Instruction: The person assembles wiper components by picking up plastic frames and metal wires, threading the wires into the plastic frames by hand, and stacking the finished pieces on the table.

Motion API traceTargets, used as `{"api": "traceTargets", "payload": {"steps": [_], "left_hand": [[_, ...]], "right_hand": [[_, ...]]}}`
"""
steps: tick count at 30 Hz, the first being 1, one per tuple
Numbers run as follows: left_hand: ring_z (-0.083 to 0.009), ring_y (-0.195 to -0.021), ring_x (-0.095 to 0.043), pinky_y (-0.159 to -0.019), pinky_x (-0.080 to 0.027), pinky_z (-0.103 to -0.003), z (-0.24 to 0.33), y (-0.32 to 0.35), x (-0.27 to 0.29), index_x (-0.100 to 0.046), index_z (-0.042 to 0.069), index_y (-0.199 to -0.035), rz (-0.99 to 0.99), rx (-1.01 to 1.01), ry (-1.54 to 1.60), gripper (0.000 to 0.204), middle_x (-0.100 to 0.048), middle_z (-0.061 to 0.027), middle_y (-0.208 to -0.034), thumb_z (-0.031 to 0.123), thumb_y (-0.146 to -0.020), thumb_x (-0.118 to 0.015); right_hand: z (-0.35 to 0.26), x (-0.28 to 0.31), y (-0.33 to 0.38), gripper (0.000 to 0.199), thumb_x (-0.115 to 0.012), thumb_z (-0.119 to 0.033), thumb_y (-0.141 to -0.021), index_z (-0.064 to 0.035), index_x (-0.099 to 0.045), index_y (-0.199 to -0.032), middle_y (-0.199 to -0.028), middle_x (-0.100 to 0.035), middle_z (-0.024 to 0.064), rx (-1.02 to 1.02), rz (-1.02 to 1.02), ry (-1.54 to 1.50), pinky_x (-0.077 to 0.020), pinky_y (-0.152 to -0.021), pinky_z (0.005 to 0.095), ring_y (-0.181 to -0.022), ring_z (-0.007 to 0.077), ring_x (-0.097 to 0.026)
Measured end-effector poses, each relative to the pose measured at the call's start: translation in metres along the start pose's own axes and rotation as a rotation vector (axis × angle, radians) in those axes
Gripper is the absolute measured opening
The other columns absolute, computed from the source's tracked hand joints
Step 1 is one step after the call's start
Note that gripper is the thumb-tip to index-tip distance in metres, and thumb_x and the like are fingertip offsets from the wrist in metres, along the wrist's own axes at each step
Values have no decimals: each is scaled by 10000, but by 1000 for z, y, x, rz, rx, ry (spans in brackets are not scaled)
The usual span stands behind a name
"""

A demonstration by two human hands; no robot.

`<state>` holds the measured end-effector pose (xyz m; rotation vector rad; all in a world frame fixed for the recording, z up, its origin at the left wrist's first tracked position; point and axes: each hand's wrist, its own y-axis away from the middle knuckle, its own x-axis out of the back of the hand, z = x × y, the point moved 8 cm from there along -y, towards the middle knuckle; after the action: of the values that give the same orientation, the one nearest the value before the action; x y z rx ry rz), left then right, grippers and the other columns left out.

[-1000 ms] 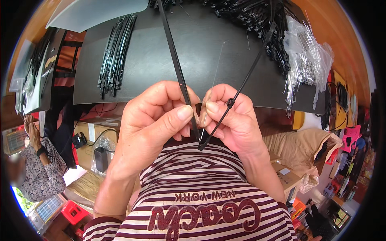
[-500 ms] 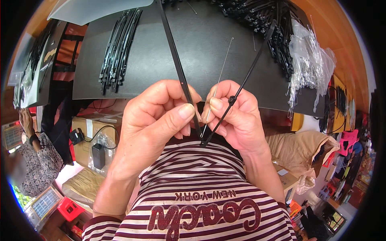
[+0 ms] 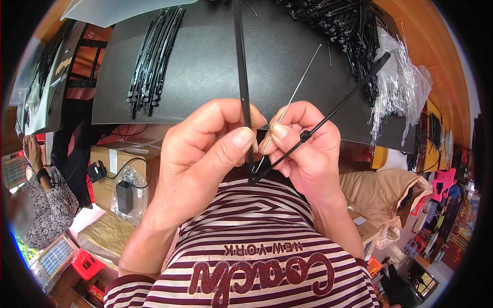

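Observation:
My left hand (image 3: 205, 149) is closed, its thumb pinching a long flat black strip (image 3: 239, 56) that runs up past the table's far edge. A thinner black rod (image 3: 354, 92) with a small knuckle on it slants up to the right from my right hand (image 3: 308, 154). Strip and rod meet at a black joint (image 3: 258, 177) below my fingers, like a hinged umbrella rib. Between my right thumb and fingers is a thin silver wire (image 3: 304, 77) with a tiny loop at its top. Its lower end reaches close to the joint; I cannot tell whether it is hooked in.
On the dark table (image 3: 205, 61) lie a bundle of black ribs (image 3: 156, 56), a larger heap of them (image 3: 334, 23) and silver wires in clear plastic (image 3: 395, 97). A carton (image 3: 105, 179) with a black power adapter (image 3: 125, 197) stands left. A person (image 3: 49, 205) sits far left.
The flat strip's upper end has swung right. The rod and the wire tilt farther right, and the joint has shifted slightly left. Both hands keep their hold.

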<state>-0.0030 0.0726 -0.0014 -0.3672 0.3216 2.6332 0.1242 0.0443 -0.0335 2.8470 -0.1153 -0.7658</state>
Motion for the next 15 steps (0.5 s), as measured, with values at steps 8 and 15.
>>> {"api": "traceTargets", "payload": {"steps": [8, 15], "left_hand": [[-86, -760, -530, -706, -431, -231, 4, -4, -7, -561, -13, -998, -53, -73, 19, 204, -587, -38, -845, 161, -893, -561], [-71, -639, -519, -578, -471, -208, -18, -12, -15, -494, 11, -948, 14, 80, -61, 67, -549, -29, -787, 47, -895, -515]], "right_hand": [[-5, 3, -3, 55, -584, -37, -873, -7, -540, -881, -702, -620, 76, -11, 45, -43, -384, -399, 165, -502, 64, -535], [-24, -14, -1, 33, -549, -17, -899, 7, -528, -891, -739, -577, 26, 82, -60, 73, -413, -543, 166, -656, 42, -538]]}}
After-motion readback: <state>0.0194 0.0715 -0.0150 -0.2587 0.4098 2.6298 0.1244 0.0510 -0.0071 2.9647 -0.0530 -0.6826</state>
